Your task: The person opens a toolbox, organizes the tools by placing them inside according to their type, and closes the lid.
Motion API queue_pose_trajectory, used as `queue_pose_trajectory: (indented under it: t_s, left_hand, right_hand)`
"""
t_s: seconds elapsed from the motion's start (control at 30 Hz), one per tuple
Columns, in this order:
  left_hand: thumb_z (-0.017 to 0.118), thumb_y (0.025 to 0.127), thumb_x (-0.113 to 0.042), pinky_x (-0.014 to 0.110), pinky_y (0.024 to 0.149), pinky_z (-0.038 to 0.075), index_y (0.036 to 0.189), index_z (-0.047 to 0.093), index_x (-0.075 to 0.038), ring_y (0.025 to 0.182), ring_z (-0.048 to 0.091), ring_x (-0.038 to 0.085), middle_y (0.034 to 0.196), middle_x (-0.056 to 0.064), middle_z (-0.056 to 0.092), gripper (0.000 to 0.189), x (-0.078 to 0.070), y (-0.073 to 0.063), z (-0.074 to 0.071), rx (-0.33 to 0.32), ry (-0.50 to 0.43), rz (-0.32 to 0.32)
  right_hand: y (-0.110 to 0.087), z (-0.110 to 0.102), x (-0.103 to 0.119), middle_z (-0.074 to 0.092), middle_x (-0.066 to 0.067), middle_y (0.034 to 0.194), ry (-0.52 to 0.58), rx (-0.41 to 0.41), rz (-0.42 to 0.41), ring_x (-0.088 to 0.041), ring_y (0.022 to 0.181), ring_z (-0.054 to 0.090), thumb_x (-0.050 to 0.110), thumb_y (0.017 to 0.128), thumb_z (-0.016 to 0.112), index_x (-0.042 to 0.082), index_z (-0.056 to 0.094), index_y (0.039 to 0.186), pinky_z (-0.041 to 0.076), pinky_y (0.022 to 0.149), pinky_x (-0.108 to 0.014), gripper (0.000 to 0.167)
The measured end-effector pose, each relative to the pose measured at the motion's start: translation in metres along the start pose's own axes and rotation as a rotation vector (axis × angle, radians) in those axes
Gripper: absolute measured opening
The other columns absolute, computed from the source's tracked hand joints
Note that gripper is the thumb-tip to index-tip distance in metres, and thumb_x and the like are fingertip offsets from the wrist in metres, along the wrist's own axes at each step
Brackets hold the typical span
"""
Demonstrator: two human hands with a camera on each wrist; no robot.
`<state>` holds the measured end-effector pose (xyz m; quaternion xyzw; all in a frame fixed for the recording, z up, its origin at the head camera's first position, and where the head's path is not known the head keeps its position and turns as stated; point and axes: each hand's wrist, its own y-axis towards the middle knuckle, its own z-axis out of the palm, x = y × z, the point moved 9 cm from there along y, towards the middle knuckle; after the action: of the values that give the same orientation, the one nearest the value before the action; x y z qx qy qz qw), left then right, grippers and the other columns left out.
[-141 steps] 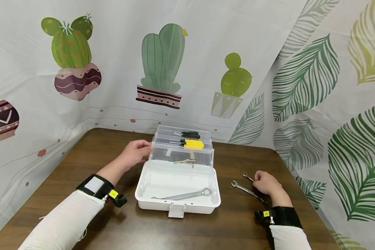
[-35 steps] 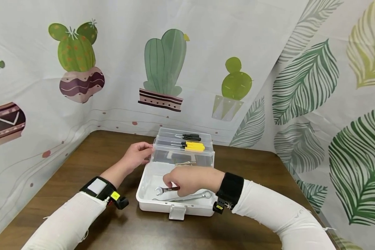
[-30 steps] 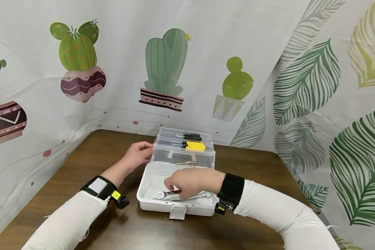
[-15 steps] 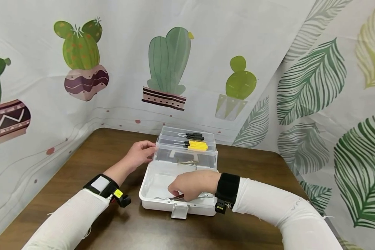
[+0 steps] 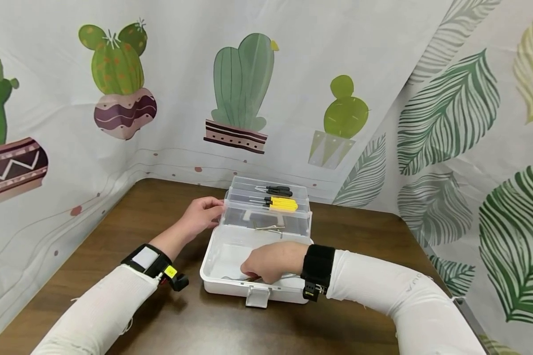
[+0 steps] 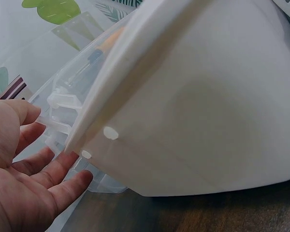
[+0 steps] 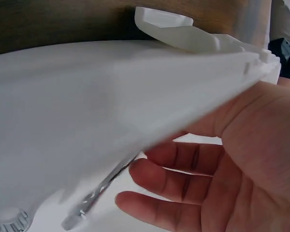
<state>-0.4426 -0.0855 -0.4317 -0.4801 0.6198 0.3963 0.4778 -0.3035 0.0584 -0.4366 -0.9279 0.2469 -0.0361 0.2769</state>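
Note:
In the head view my left hand (image 5: 202, 215) is at the left side of the toolbox's raised clear trays (image 5: 266, 217). Its thumb and index finger pinch a tray edge, and the other fingers spread by the box's back corner (image 6: 108, 133). My right hand (image 5: 273, 261) reaches down inside the white toolbox (image 5: 224, 254), near its front wall. Its thumb and fingertips pinch a metal wrench (image 5: 252, 278) low in the box; the thumb is hidden behind the wall in the right wrist view. There the wrench shaft (image 7: 94, 195) runs from the fingertips. Another wrench's end (image 5: 290, 276) shows beside the hand.
Black-handled screwdrivers (image 5: 280, 191) and yellow-handled ones (image 5: 283, 203) lie in the upper trays. Thin metal pieces (image 5: 268, 228) sit in the lowest tray. The front latch (image 5: 257, 297) hangs down over the wooden table (image 5: 195, 325). A printed cloth (image 5: 177, 88) hangs behind.
My right hand has gone from the wrenches on the table's right to inside the toolbox, bringing a wrench, and has lowered it toward the floor of the box. My left hand stays at the tray.

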Motion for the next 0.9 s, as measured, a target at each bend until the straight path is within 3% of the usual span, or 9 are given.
queue_pose_trajectory:
  t_s: [0.4,0.7,0.9]
  left_hand:
    - [0.062,0.103,-0.028,0.042,0.091,0.061,0.120,0.066,-0.001,0.105,0.067,0.018,0.148,0.014,0.058,0.032,-0.001,0.001,-0.001,0.003,0.000,0.010]
    - [0.062,0.103,-0.029,0.043,0.091,0.061,0.120,0.067,-0.002,0.102,0.070,0.018,0.149,0.012,0.058,0.032,0.001,0.001,-0.002,0.005,-0.002,0.000]
    - [0.063,0.103,-0.031,0.043,0.092,0.061,0.121,0.067,-0.002,0.109,0.067,0.020,0.149,0.012,0.058,0.034,0.002,0.001,-0.002,0.010,0.000,0.000]
  right_hand:
    - [0.000,0.002,-0.002,0.053,0.008,0.075,-0.041,0.020,0.054,-0.010,0.071,0.049,0.003,0.094,0.066,0.019,0.059,0.084,0.044,0.065,-0.023,0.019]
    - [-0.001,-0.002,-0.002,0.054,0.008,0.076,-0.026,0.025,0.061,-0.010,0.072,0.048,0.002,0.090,0.069,0.017,0.063,0.093,0.043,0.066,-0.022,0.016]
    - [-0.006,-0.008,-0.002,0.061,0.006,0.083,-0.029,0.020,0.065,-0.011,0.076,0.052,0.001,0.089,0.070,0.018,0.065,0.104,0.046,0.069,-0.023,0.024]
